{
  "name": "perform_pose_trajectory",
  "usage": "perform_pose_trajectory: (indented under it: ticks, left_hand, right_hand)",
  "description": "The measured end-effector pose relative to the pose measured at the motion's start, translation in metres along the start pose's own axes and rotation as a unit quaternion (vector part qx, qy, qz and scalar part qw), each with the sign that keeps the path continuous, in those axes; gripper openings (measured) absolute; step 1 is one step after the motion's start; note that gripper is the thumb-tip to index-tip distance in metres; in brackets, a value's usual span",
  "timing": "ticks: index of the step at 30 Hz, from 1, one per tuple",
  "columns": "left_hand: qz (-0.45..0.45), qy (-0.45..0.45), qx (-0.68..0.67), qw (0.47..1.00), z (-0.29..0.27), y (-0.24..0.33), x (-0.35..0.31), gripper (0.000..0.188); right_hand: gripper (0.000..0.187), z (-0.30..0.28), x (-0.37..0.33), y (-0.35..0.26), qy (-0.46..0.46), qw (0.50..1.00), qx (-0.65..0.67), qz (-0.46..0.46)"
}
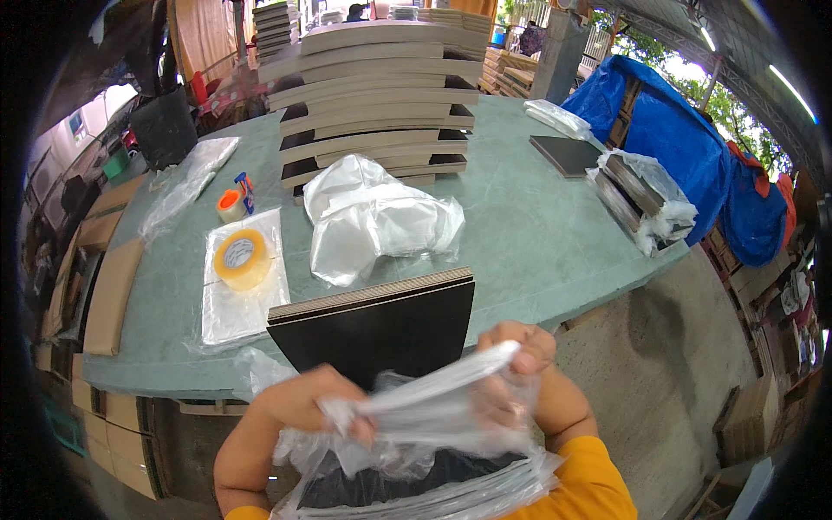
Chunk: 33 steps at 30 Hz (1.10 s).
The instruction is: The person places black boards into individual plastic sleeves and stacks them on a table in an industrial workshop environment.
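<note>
A clear plastic bag (425, 412) is stretched between my two hands in front of my body. My left hand (316, 394) is closed on its left side, and my right hand (524, 347) grips its upper right edge; both are a little smeared by motion. Just beyond them, several black boards (386, 325) with pale edges stand together, upright and tilted, at the table's near edge. More layered clear plastic (433, 494) lies against my waist over something dark. A crumpled bundle of clear plastic (377, 217) rests on the table behind the boards.
The green table (511, 234) bears a tall stack of boards (373, 104) at the back. Left are a tape roll (241, 260) on flat plastic bags (217, 308) and a smaller orange-cored roll (230, 205). Right are a black board (565, 156) and plastic-wrapped boards (641, 195).
</note>
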<state>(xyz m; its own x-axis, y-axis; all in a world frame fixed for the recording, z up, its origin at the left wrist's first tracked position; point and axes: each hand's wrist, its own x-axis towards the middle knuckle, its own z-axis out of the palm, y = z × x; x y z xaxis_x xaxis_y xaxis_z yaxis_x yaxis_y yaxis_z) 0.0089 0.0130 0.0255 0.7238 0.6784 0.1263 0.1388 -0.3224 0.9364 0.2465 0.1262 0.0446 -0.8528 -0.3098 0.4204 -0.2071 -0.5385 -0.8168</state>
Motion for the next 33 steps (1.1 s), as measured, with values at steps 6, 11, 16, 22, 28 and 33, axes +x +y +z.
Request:
perform_pose_trajectory:
  ticks: [6,11,16,22,28,33]
  left_hand:
    - [-0.012,-0.131,0.104,0.986,0.01,0.048,0.006,0.025]
    - [-0.407,-0.027,0.461,0.788,0.053,-0.029,-0.017,0.018]
    - [-0.214,-0.04,0.315,0.924,0.07,-0.017,-0.022,0.013]
    - [-0.255,0.691,0.344,0.582,0.002,-0.002,-0.059,0.044]
    - [-0.238,0.465,0.56,0.643,0.029,-0.006,-0.04,0.073]
    - [-0.166,0.487,0.559,0.651,0.04,-0.005,-0.045,0.057]
  right_hand:
    - [0.04,-0.008,-0.027,0.022,0.068,0.564,-0.651,0.504]
    - [0.019,0.007,-0.032,0.022,-0.064,0.523,-0.672,0.519]
    - [0.018,-0.01,-0.046,-0.023,0.577,0.54,-0.606,0.089]
    - [0.039,-0.003,-0.043,0.034,0.435,0.486,-0.754,0.079]
    - [0.068,-0.03,-0.049,0.022,0.42,0.306,-0.845,0.127]
    - [0.053,-0.005,-0.07,0.029,0.46,0.386,-0.799,0.03]
